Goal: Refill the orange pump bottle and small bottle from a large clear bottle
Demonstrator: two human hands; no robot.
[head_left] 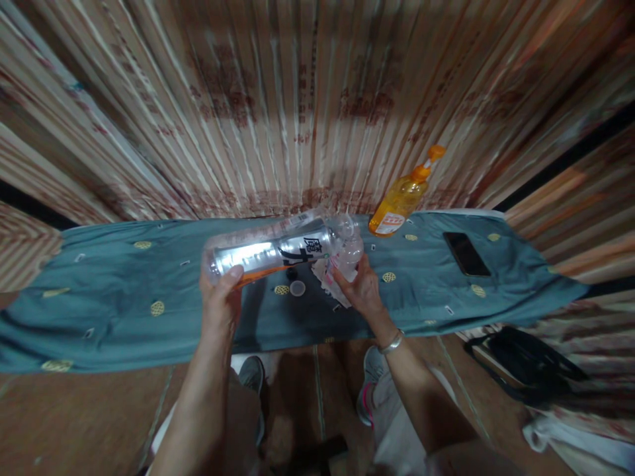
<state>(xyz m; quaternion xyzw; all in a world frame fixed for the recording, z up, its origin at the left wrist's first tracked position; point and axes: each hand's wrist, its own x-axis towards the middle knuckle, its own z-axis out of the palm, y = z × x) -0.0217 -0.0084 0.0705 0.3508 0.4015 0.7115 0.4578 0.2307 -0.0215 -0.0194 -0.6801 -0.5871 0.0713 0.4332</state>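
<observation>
My left hand [221,297] is wrapped round the base end of a large clear plastic bottle [253,254]. This bottle lies tilted nearly level, its silver label marked with large black characters and an orange strip along the lower side. In my right hand [363,287] is a smaller clear plastic bottle [351,252], held close to the neck end of the large one. Whether the two mouths touch I cannot tell. Below them a pale round cap [297,288] and a small dark cap [291,273] lie on the cloth. Crumpled white tissue [327,283] is under my right hand.
An orange pump bottle [397,203] stands at the back right of the blue tablecloth [114,284]. Farther right lies a black phone [466,254]. A striped curtain [278,99] hangs behind the table. On the floor at right is a black bag [530,360].
</observation>
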